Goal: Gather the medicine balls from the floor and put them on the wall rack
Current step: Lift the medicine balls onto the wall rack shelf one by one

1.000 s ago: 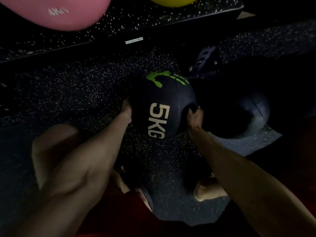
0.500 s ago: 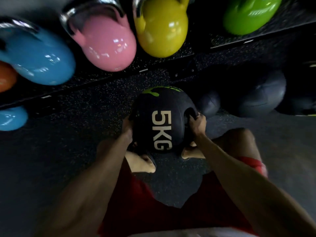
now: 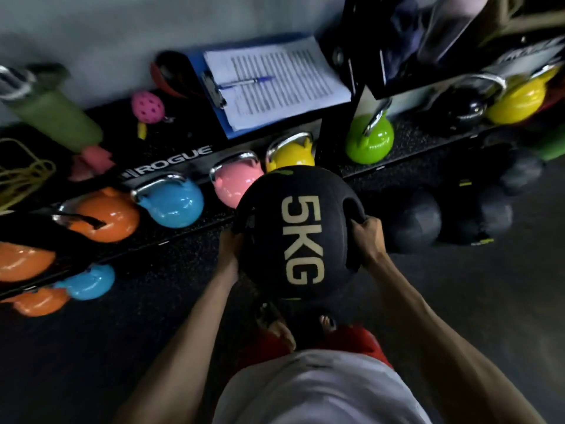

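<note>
Wearing a pale shirt (image 3: 321, 390) and red shorts (image 3: 363, 339); leaving left hand (image 3: 227, 249) and right hand (image 3: 365, 237) bare; possibly wearing dark sandals (image 3: 266, 313), the feet being blurred.

5KG medicine ball (image 3: 301, 237): left hand (image 3: 227, 250) on its left, right hand (image 3: 367, 237) on its right; kettlebell row (image 3: 171, 203) behind it; clipboard (image 3: 275, 84) farther behind; other medicine balls (image 3: 412, 221) to its right.

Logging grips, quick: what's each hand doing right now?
Left hand: holds the 5KG medicine ball at its left side.
Right hand: grips the same ball, fingers curled into its right handle cut-out.
</note>
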`<state>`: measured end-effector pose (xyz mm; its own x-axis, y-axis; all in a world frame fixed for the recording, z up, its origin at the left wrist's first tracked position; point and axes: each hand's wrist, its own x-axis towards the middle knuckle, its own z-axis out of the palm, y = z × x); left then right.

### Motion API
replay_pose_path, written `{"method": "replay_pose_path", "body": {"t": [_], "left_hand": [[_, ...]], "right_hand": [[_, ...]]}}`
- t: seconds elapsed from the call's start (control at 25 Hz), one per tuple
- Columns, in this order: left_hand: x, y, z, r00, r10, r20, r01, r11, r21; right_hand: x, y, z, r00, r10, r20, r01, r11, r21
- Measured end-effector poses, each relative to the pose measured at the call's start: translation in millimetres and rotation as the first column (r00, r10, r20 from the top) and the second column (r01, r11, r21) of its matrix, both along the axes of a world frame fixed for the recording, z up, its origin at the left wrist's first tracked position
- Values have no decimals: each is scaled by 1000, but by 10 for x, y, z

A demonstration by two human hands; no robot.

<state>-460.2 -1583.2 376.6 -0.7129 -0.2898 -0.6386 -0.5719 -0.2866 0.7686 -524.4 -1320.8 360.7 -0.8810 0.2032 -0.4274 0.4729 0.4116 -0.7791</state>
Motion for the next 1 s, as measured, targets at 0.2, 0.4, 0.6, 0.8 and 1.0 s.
{"method": "replay_pose_path", "body": {"t": [0.2, 0.4, 0.6, 0.8, 1.0], "left_hand": [[-58, -83, 672, 987, 45, -154, -67, 987, -144], [-15, -194, 1445, 950, 68, -304, -164, 939, -302], [199, -206, 2308, 868, 117, -482, -338, 850, -403], [236, -426, 3133, 826, 158, -541, -466, 731, -498], [274, -741, 4010, 730, 181, -659, -625, 568, -536]], "right_hand": [[-202, -131, 834, 986, 46, -161, -52, 998, -31], [-275, -341, 1643, 933, 134, -335, -170, 982, -83], [-387, -624, 2369, 837, 190, -512, -300, 944, -140], [-594, -945, 3052, 751, 238, -616, -410, 899, -153], [-678, -1398, 4017, 639, 238, -731, -552, 804, -221]]}}
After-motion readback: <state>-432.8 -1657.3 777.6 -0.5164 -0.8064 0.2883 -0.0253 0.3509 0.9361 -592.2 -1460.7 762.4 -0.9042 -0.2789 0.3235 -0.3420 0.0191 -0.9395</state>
